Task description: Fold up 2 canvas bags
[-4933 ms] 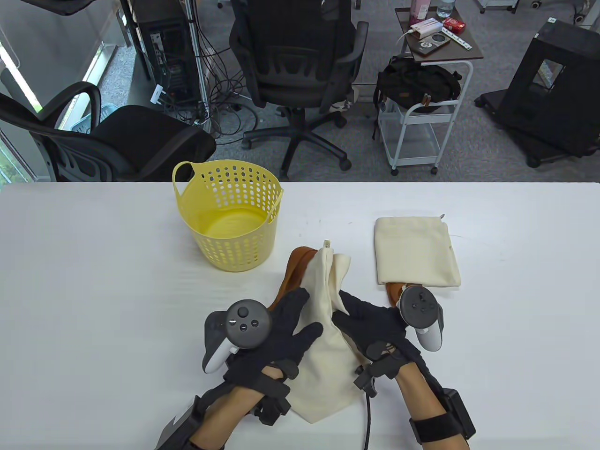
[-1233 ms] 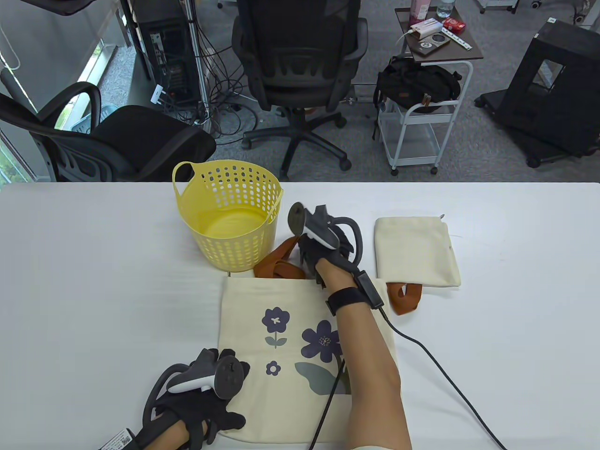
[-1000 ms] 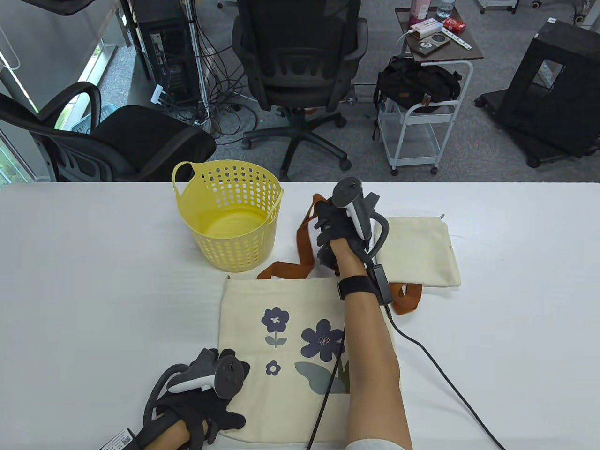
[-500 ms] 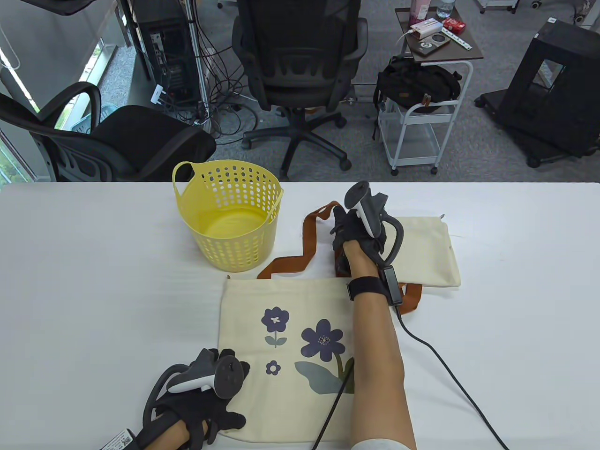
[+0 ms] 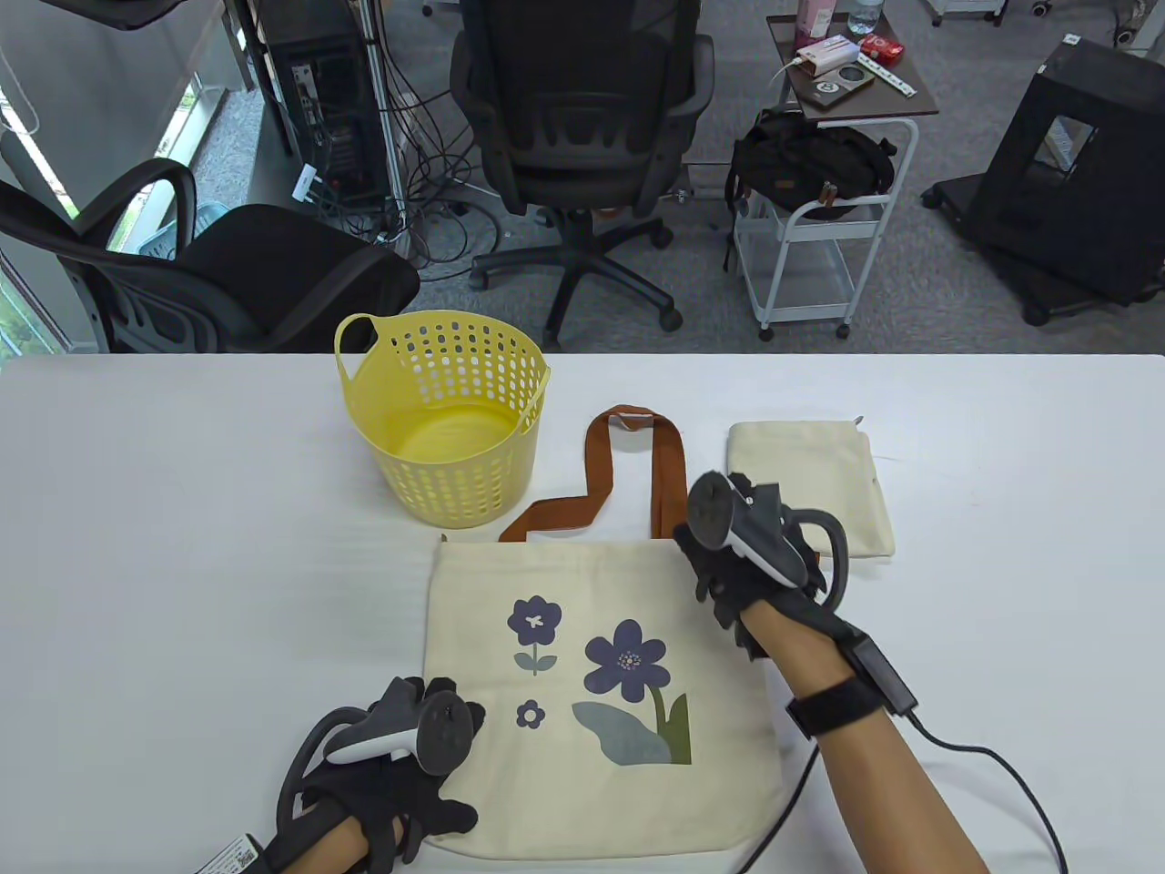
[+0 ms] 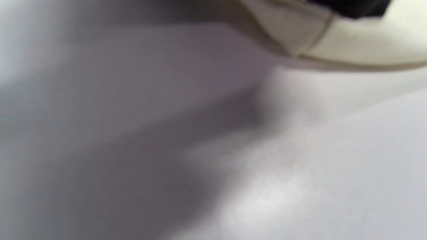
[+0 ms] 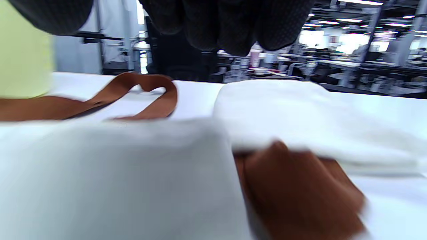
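Cream flowered bag [image 5: 592, 692] lies flat on the counter [image 5: 182, 546], near side of the basket [image 5: 446, 428]; left hand [image 5: 382, 801] presses its near-left corner, right hand [image 5: 746, 574], grasping nothing, hovers at its far-right corner.

A cream canvas bag [image 5: 592, 692] printed with purple flowers lies spread flat, print up, by the table's near edge at its middle, its mouth toward the far edge. Its brown straps [image 5: 628, 469] stretch out over the table toward the far edge: one forms an upright arch, the other lies kinked to the left of it. The bag's near left corner [image 6: 300, 40] is slightly lifted off the table in the left wrist view. A second cream bag [image 5: 805, 487], already folded into a small rectangle with its plain side up, lies to the right of the straps, nearer the far edge; its brown strap [image 7: 300, 196] sticks out from under its near side
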`<state>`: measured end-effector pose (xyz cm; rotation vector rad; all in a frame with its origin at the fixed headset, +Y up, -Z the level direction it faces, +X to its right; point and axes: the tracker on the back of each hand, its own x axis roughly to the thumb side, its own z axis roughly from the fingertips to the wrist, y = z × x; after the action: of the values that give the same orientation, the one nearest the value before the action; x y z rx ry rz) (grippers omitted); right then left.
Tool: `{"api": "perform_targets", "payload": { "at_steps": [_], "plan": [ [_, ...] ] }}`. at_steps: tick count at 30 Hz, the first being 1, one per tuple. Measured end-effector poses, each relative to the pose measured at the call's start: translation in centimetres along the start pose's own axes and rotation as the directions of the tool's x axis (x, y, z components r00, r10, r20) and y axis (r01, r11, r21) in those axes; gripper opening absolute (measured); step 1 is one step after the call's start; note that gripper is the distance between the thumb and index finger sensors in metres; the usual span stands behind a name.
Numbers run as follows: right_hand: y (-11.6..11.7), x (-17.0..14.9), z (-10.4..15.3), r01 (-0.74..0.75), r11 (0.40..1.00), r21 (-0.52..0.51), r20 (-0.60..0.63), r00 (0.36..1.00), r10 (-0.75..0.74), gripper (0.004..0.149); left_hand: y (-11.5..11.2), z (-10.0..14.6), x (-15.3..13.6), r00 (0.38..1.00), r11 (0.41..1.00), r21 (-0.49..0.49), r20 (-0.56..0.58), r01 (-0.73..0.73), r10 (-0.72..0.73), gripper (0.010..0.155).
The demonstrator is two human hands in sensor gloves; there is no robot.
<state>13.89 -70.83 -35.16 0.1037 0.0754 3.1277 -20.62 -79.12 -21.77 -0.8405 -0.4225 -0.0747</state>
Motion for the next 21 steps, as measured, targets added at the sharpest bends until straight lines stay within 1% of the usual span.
{"api": "perform_targets", "payload": {
  "at_steps": [1, 2, 3, 5, 8, 10, 13, 16, 18, 19, 21],
  "plan": [
    [0.2, -0.2, 1.4, 0.003, 1.000, 0.003, 0.019, 1.000, -0.003, 0.070, 0.0, 0.0, 0.0, 1.000, 1.000, 0.000, 0.000, 0.000, 0.000, 0.098],
    [0.4, -0.3, 3.6, 0.015, 1.000, 0.014, 0.068, 0.998, -0.016, 0.070, 0.0, 0.0, 0.0, 1.000, 1.000, 0.002, 0.000, 0.001, -0.001, 0.098],
    [0.7, -0.5, 5.1, 0.025, 0.999, 0.032, 0.125, 0.992, -0.029, 0.069, 0.0, 0.0, 0.0, 1.000, 1.000, 0.003, -0.001, 0.001, -0.001, 0.097],
    [1.4, -0.8, 8.3, 0.038, 0.995, 0.088, 0.279, 0.958, -0.061, 0.069, 0.0, 0.0, 0.0, 1.000, 1.000, 0.003, -0.002, 0.002, -0.002, 0.098],
    [2.7, -1.4, 12.2, -0.010, 0.987, 0.160, 0.375, 0.926, -0.052, 0.068, 0.0, 0.0, 0.0, 1.000, 1.000, 0.005, -0.004, 0.003, -0.003, 0.098],
    [3.6, -1.7, 14.0, -0.021, 0.979, 0.201, 0.404, 0.913, -0.063, 0.068, 0.0, -0.1, 0.0, 1.000, 1.000, 0.008, -0.005, 0.000, 0.000, 0.098],
    [4.8, -2.2, 15.7, -0.040, 0.961, 0.273, 0.423, 0.902, -0.083, 0.070, -0.1, -0.1, -0.1, 1.000, 1.000, 0.014, -0.007, -0.001, 0.001, 0.098],
    [6.3, -2.2, 16.5, -0.120, 0.918, 0.377, 0.412, 0.910, -0.050, 0.078, 0.0, 0.0, -0.1, 1.000, 1.000, 0.017, -0.006, -0.001, 0.001, 0.098],
    [7.0, -1.9, 16.7, -0.161, 0.917, 0.365, 0.424, 0.906, -0.009, 0.081, 0.3, 0.3, -0.4, 1.000, 0.999, 0.023, 0.006, -0.025, 0.025, 0.097],
    [7.1, -1.8, 16.9, -0.183, 0.924, 0.335, 0.431, 0.902, 0.022, 0.082, 0.6, 0.6, -0.5, 0.999, 0.999, 0.031, 0.023, -0.038, 0.037, 0.097],
    [7.1, -1.6, 17.1, -0.197, 0.927, 0.318, 0.436, 0.899, 0.042, 0.083, 1.1, 1.4, -0.7, 0.995, 0.998, 0.055, 0.094, -0.037, 0.031, 0.097]
  ]
}}
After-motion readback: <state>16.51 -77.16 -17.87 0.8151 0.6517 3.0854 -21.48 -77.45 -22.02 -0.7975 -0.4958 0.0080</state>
